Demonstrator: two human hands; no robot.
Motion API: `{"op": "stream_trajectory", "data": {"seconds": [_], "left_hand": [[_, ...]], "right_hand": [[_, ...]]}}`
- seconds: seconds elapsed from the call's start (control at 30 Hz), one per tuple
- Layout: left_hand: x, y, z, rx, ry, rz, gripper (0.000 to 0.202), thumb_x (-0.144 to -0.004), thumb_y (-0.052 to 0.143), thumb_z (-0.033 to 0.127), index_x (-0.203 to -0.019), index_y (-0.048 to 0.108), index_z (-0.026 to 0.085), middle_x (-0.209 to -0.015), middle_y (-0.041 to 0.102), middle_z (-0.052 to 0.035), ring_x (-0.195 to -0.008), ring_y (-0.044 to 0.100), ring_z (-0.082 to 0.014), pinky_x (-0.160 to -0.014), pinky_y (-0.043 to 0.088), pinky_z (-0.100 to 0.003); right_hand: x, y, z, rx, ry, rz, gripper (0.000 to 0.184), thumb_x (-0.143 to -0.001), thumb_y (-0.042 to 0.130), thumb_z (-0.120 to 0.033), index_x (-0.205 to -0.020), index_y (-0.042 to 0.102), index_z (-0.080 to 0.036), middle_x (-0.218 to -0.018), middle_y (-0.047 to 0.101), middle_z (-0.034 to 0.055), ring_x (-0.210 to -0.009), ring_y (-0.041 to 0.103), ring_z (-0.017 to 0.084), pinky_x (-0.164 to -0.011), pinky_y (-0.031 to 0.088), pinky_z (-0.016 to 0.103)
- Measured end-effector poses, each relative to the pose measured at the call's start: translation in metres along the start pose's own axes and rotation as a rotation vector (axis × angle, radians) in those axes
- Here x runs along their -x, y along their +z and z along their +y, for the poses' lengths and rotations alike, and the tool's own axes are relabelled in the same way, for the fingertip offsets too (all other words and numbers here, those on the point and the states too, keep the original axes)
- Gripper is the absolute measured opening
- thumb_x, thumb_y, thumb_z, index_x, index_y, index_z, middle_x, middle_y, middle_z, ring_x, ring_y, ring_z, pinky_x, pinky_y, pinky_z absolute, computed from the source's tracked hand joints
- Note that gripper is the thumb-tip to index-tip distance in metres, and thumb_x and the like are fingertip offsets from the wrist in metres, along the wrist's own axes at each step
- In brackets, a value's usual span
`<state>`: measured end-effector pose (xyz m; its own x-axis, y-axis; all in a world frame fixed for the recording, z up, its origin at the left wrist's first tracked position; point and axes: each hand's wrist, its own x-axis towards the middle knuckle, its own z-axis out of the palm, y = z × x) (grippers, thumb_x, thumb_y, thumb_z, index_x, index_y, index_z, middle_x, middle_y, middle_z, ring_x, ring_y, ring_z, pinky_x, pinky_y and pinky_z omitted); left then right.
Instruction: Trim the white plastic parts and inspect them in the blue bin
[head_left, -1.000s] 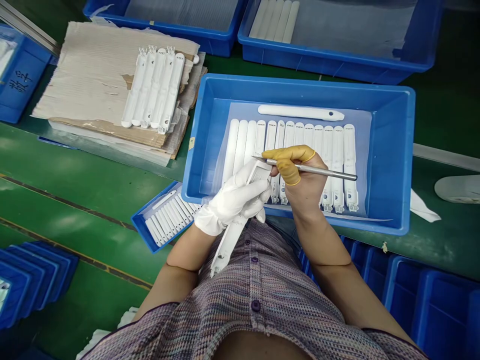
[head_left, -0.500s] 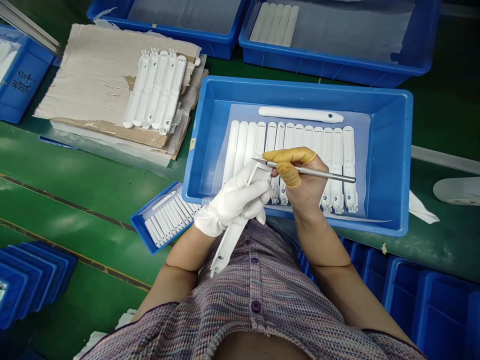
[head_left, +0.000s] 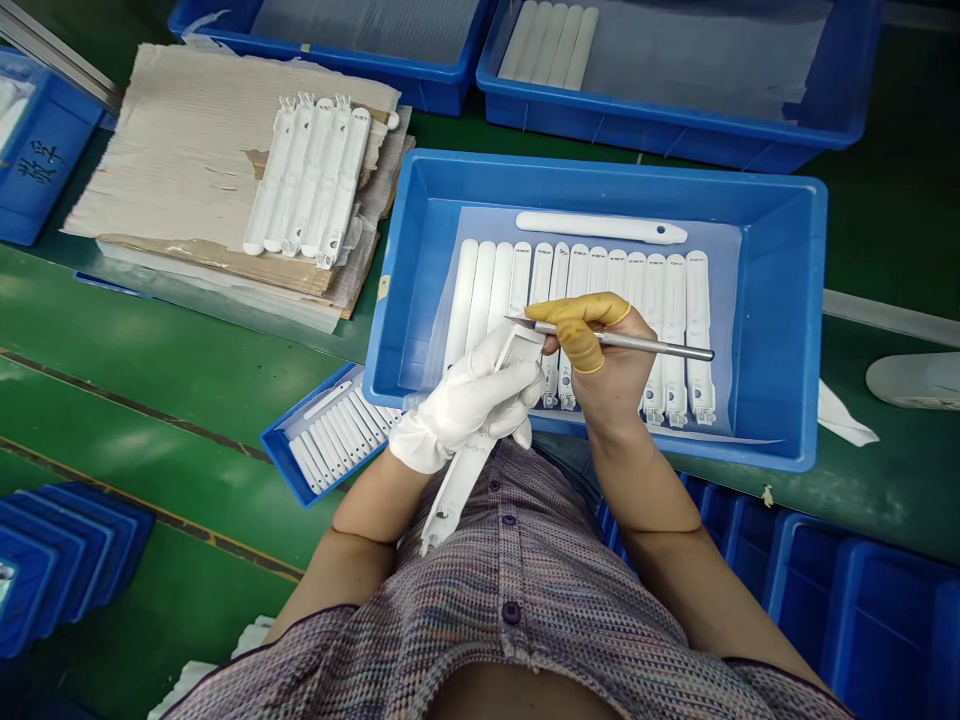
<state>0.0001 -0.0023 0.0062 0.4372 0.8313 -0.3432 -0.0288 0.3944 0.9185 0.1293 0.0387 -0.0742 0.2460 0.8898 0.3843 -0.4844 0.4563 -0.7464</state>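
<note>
Left hand: the white-gloved left hand (head_left: 465,400) is gripping a long white moulded plastic part (head_left: 465,480), its fingers curled closely around the middle.
Held part: the part is lying tilted across the hand, its upper end showing ribbed detail just past the glove and its lower, notched end pointing down over the person's patterned shirt (head_left: 525,570).
Right hand: the right hand (head_left: 607,365), wearing yellow finger cots (head_left: 577,335), is pinching a steel-handled craft knife (head_left: 630,343) between thumb and fingers, in a narrow pen-like grip.
Blade: the tip is reaching toward the upper end of the held part; it seems to be touching, though the small tip is hard to make out.
Blue tray: both hands are hovering over a blue plastic tray (head_left: 780,300) lined with a clear sheet (head_left: 720,240).
Tray contents: a row of white plastic parts (head_left: 697,330) is lying side by side, with one more part (head_left: 600,228) lying crosswise above them.
Left of tray: more white parts (head_left: 307,180) are resting on layered cardboard (head_left: 165,150), and others (head_left: 330,430) are lying in a smaller blue tray (head_left: 281,450).
Bench: everything is sitting on a green work surface (head_left: 135,320).
</note>
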Motion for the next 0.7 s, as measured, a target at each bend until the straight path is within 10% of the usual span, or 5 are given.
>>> {"op": "stream_trajectory", "data": {"seconds": [0.7], "left_hand": [[0.0004,-0.0008,-0.0027,0.009,0.031,-0.026,0.029,-0.098,0.068,0.038,-0.089,0.053,0.015,-0.079,0.056,0.0049,-0.037,0.035,0.001,-0.044,0.056,-0.02]], "right_hand": [[0.0008,-0.0001,-0.001,-0.048,-0.072,-0.031,0.027,-0.093,0.081,-0.042,-0.086,0.073,-0.017,-0.084,0.075,0.0033,-0.075,0.076,0.017,-0.072,0.066,0.03]]}}
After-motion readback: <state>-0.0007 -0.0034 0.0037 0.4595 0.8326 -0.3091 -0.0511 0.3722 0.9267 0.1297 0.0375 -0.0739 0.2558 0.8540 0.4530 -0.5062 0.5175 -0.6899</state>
